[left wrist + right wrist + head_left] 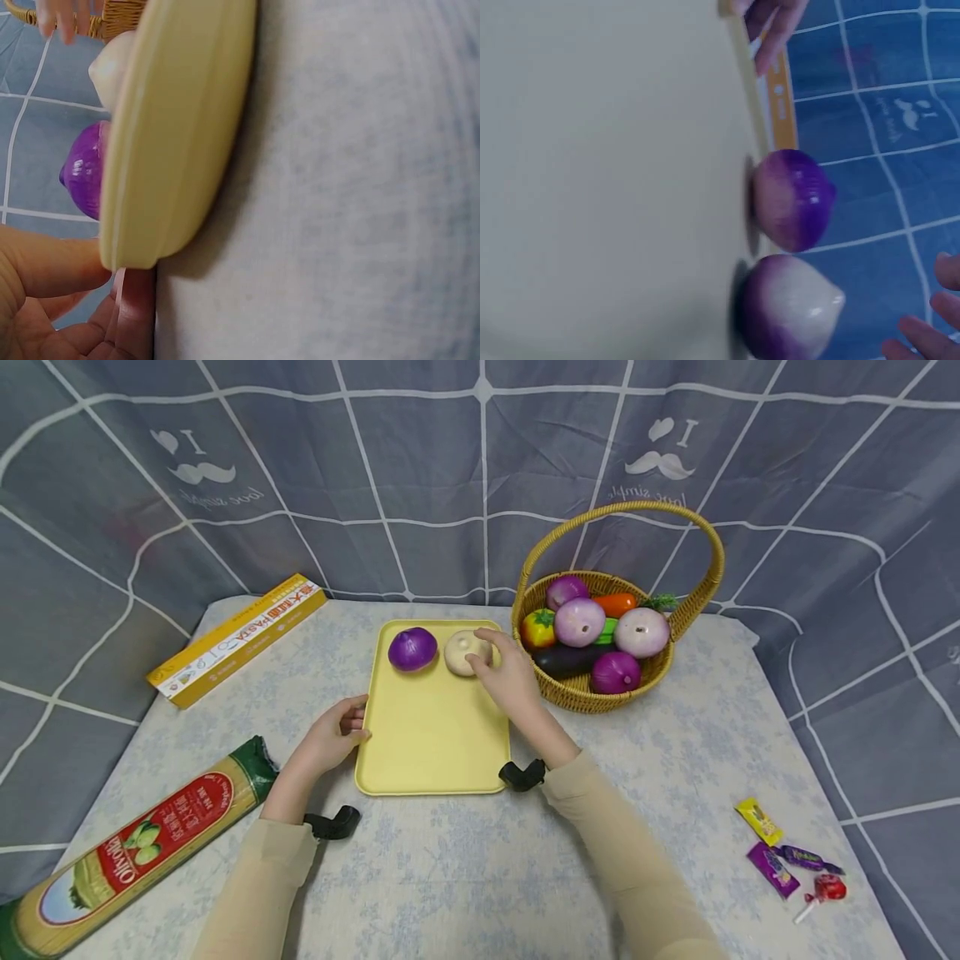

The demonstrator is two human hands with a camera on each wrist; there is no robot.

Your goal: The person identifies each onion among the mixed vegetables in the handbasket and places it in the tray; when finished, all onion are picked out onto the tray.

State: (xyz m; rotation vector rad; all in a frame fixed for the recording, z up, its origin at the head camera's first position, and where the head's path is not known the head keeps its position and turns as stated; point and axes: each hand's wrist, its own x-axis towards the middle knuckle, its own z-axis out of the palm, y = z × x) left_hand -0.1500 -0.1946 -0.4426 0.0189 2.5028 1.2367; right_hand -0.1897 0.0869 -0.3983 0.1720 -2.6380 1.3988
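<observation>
A yellow tray (435,735) lies on the table and carries a purple onion (412,649) and a white onion-shaped vegetable (467,653). In the right wrist view the white one (791,307) has a purple underside and a pointed tip. My left hand (333,735) holds the tray's left edge; the left wrist view has its thumb (60,266) against the rim and the other fingers lower down. Over the white vegetable, my right hand (510,672) hovers with fingers spread. The right wrist view places its fingers (926,334) apart from the vegetable.
Right of the tray stands a wicker basket (566,697) with a tall handle, filled with toy vegetables. A pasta box (240,639) and a spaghetti pack (142,852) lie at left. Wrapped candies (772,868) and a lollipop (830,887) sit front right. A grey curtain (442,460) hangs behind.
</observation>
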